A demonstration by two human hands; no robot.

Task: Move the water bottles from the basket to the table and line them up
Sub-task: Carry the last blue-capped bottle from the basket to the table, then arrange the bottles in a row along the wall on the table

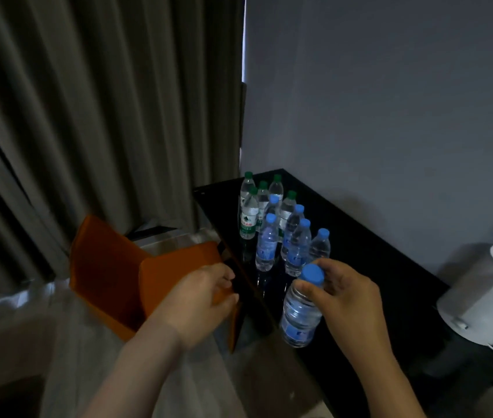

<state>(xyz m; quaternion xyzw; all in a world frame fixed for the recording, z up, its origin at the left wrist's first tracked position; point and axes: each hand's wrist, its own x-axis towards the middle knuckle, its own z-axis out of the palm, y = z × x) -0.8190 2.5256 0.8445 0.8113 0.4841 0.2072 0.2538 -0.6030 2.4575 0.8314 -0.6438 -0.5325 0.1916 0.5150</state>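
Nearest, going outward:

- At lower right, right grip [347,294]: fingers and thumb curled round the neck of a held water bottle [299,318], just under its blue cap.
- Held water bottle nearly upright, with a blue label, base at the near end of the black bench [390,267]. Resting on the surface or just above it: cannot tell.
- Just to the left, left grip [200,300]: fingers loosely curled at the rim of the orange basket [112,267], where the rim meets the bench edge. Holding that rim or only lying against it: cannot tell.
- Orange basket pressed against the left side of the bench, well below the bench top.
- Further along the bench, five blue-capped bottles [266,245], upright, close together in a loose double file.
- Behind those, five green-capped bottles [249,218] with green labels, upright and tightly bunched at the far end by the corner.
- Off to the right, a white appliance [486,294], blurred at the frame's edge.
- Farthest back, a grey-brown curtain [88,116] in folds on the left and a plain wall [390,86] on the right.
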